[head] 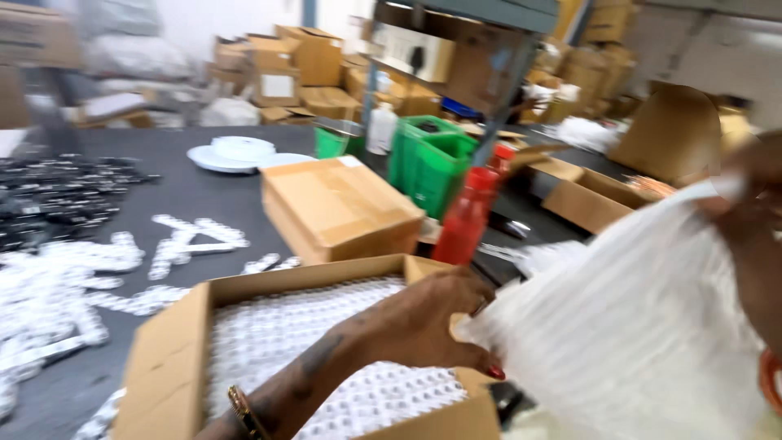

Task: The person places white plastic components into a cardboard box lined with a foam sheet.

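Crinkled translucent white plastic bag (643, 326)

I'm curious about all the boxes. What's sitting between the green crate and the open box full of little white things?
In the head view, a closed cardboard box sits between the green crate and the open box.

Your right hand (757, 220) is a blur cut off by the right edge, its grip unreadable. Below your left hand (423, 322), the open box (175, 350) runs off the bottom edge, its white contents (269, 334) indistinct.
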